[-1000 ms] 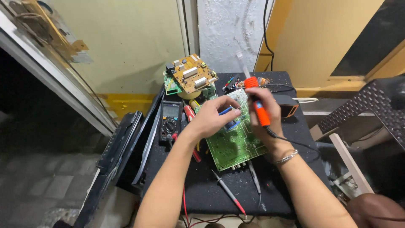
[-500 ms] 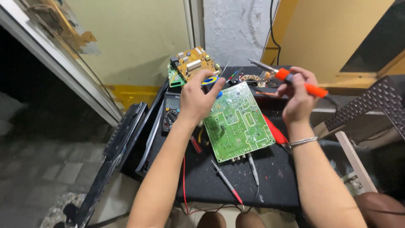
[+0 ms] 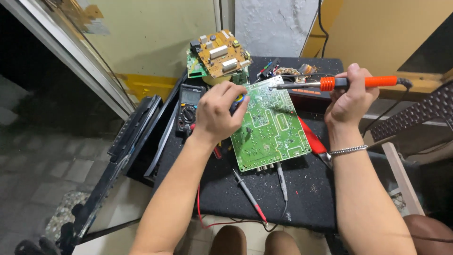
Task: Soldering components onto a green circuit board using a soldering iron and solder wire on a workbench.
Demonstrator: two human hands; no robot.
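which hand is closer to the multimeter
Left. The left hand grips the edge of the green circuit board right beside the multimeter. The right hand is across the board, holding the orange soldering iron.

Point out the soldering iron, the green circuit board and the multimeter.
soldering iron (image 3: 361, 82), head view, on the orange handle beside the right hand.
green circuit board (image 3: 271, 125), head view, on the middle of its solder side.
multimeter (image 3: 188, 107), head view, on the dial below its screen.
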